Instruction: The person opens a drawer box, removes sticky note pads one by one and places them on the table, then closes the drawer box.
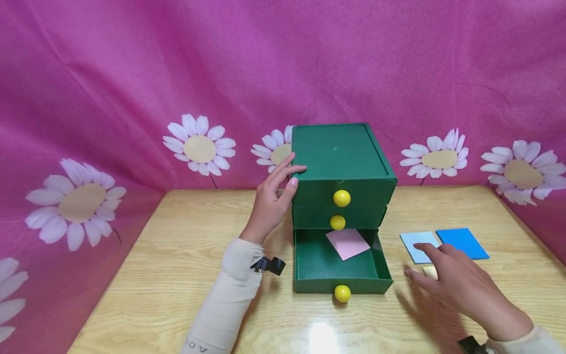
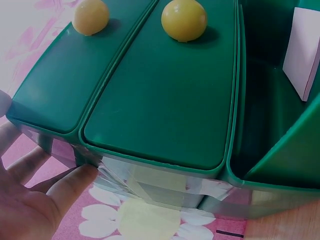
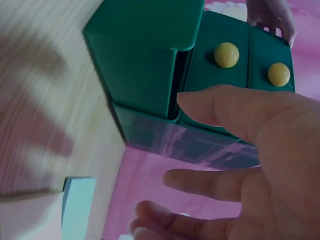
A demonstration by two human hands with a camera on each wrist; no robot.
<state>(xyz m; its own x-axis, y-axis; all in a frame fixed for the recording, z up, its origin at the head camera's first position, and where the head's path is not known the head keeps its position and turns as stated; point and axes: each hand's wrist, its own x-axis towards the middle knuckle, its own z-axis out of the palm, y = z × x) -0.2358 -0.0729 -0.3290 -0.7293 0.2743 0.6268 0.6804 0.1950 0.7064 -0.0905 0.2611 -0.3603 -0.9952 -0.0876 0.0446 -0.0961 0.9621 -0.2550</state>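
Note:
A green drawer cabinet point(image 1: 336, 152) with yellow round knobs stands on the table, its bottom drawer point(image 1: 318, 286) pulled out. Inside that drawer lies a pink sticky note pad point(image 1: 347, 244), also seen in the left wrist view. My left hand point(image 1: 272, 202) rests against the cabinet's left side, fingertips at the top edge. To the right of the drawer my right hand point(image 1: 464, 282) hovers with fingers apart and holds nothing. Beneath it is a cream pad point(image 1: 430, 272), mostly hidden. A light blue pad point(image 1: 409, 242) and a blue pad point(image 1: 464, 243) lie just beyond.
The middle drawer point(image 1: 309, 216) and top drawer point(image 1: 314, 193) are closed. A pink cloth point(image 1: 336, 59) with white daisies hangs behind and beside the wooden table point(image 1: 177, 275). A dark strap point(image 1: 267, 265) is on the left wrist.

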